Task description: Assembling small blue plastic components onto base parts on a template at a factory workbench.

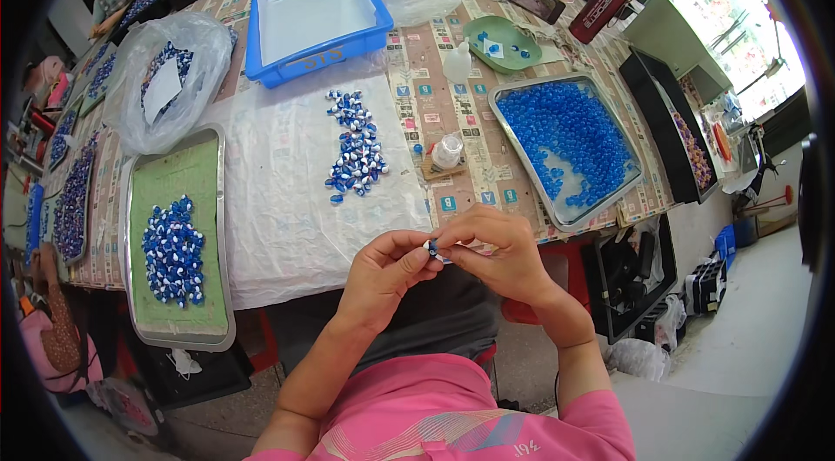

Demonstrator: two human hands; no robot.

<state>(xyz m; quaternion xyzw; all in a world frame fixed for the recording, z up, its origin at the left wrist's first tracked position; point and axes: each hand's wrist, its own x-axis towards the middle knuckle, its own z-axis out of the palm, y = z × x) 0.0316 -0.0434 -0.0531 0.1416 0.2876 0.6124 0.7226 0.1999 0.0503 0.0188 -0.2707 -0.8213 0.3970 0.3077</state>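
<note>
My left hand point(389, 274) pinches a small blue-and-white piece point(432, 247) between thumb and forefinger, just past the table's near edge. The fingertips of my right hand point(493, 250) close on the same piece from the other side. Much of the piece is hidden by the fingers. Beyond my hands, a loose pile of blue-and-white pieces point(357, 148) lies on white paper point(278, 226). To the right, a metal tray point(570, 224) holds many clear blue beads point(565, 135). Another metal tray point(222, 287), green-lined, bears more blue-and-white pieces point(172, 252) at the left.
A blue plastic bin point(322, 65) lined with white stands at the back. Beside it is a clear plastic bag point(196, 104) of pieces. A small clear jar point(448, 150), a white squeeze bottle point(457, 63), a green dish point(522, 35) and a red flask point(602, 7) stand toward the right.
</note>
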